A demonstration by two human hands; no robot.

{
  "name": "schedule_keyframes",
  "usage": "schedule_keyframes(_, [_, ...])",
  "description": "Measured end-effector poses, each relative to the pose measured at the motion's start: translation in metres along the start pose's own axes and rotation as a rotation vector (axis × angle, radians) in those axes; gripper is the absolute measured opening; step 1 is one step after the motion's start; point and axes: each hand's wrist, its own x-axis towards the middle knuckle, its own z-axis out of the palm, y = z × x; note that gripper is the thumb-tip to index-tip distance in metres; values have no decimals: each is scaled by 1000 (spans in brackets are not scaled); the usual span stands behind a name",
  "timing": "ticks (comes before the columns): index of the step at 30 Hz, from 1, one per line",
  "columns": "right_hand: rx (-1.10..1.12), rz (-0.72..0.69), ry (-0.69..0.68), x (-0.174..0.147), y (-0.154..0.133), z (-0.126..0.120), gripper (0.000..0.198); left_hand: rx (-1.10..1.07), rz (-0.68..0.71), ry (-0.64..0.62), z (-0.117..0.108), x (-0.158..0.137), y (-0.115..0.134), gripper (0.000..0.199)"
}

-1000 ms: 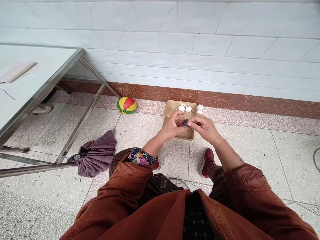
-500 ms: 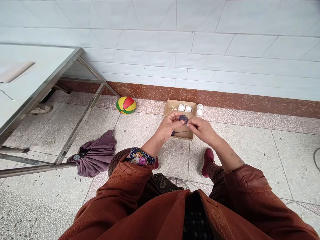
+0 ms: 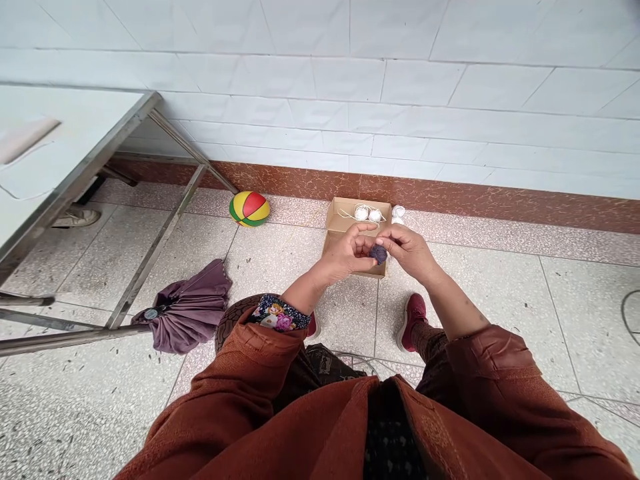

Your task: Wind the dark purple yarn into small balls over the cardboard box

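A small dark purple ball of yarn [image 3: 379, 255] is between my two hands, above the cardboard box [image 3: 333, 220]. My right hand [image 3: 409, 252] holds it in a pinch of thumb and fingers. My left hand [image 3: 345, 255] is at its left side with thumb and forefinger spread apart; the thumb tip is near or against the ball, I cannot tell which. Two white yarn balls [image 3: 367, 214] with loose strands lie in the far part of the box. My hands hide much of its near part.
More white yarn [image 3: 398, 212] lies on the floor right of the box. A colourful ball [image 3: 249, 209] rests by the wall. At the left are a metal-framed table [image 3: 100, 100] and a folded purple umbrella [image 3: 193, 308]. A shoe [image 3: 76, 218] shows beneath the table.
The dark yarn ball has moved right and nearer to me, from my left fingers into my right hand's pinch. My left thumb and forefinger have spread apart.
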Motion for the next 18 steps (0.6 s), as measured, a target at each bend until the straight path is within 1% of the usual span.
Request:
schedule_keyframes(2, [-25,30,-1,-1,5,3,21,-54,12,46,-3,1,1,69])
schedule_keyframes(5, [-99,-9,-53,-4,7,7,17,-80,21,193,-8,3,1,53])
schedule_keyframes(7, [-124,-80,-115,-7,3,9,17,-42,27,294,-10,5,1,43])
schedule_keyframes(9, [-101,-148,-174,-10,-3,8,17,32,29,373,-11,7,0,39])
schedule_keyframes(11, [-49,-178,-202,-11,-10,5,18,123,30,411,-11,8,0,38])
schedule_keyframes(12, [-18,-176,-196,-11,-14,3,19,171,34,406,-10,8,0,38])
schedule_keyframes(14, [32,-153,-147,-10,-18,-1,19,259,42,358,-7,7,1,39])
schedule_keyframes(16, [54,-127,-76,-7,-18,-5,20,307,34,261,-2,5,2,37])
schedule_keyframes(18, [40,-96,-5,-4,-15,-6,21,291,22,158,2,2,3,36])
